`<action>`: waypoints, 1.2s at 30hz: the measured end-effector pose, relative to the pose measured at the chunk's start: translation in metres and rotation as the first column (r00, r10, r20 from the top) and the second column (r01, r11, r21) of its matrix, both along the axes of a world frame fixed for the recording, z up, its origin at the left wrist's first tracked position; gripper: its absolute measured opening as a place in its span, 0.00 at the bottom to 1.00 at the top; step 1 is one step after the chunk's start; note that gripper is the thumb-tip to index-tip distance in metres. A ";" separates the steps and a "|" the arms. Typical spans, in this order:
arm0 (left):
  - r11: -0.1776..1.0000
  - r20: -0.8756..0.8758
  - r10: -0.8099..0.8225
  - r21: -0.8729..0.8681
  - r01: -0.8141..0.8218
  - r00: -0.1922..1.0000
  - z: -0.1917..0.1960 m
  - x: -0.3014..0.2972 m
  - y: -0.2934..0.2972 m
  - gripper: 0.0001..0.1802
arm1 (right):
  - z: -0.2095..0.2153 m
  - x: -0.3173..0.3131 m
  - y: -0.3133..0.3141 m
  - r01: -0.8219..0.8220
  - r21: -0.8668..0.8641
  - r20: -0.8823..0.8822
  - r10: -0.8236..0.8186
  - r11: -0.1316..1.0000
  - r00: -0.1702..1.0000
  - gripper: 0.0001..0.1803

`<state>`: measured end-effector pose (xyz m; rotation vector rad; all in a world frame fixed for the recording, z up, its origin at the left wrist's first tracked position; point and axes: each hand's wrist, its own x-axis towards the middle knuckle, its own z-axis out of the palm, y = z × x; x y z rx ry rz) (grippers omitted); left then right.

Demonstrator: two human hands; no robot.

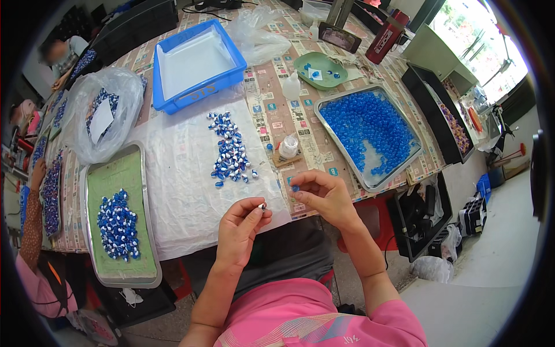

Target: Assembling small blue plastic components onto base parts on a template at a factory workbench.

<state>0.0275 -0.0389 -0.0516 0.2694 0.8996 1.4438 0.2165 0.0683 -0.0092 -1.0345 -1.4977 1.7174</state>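
In front of my body, my left hand (pixel 241 226) pinches a small white-and-dark piece (pixel 262 207) between thumb and forefinger. Level with it on the right, my right hand (pixel 325 199) grips a round blue bead (pixel 295 188) in its fingertips. The two hands are apart. Beyond them, blue-and-white pieces (pixel 228 151) lie loosely heaped on white paper (pixel 179 191). A small clear jar (pixel 288 146) with whitish contents stands just past my right hand. To its right, loose blue beads (pixel 370 124) partly fill a metal tray (pixel 374 186).
A green-lined tray (pixel 149 254) at left carries more blue-and-white pieces. Behind are a blue bin (pixel 231 75), a plastic bag (pixel 124 124), a dropper bottle (pixel 291 87) and a green dish (pixel 341 77). A red flask (pixel 387 37) stands far right. Another person's arm (pixel 33 214) reaches in at left.
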 end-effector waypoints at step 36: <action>0.997 0.200 -0.043 0.075 0.028 0.979 0.007 -0.045 -0.029 0.12 | 0.040 -0.079 0.049 -0.251 0.739 0.495 -0.252 0.626 0.831 0.10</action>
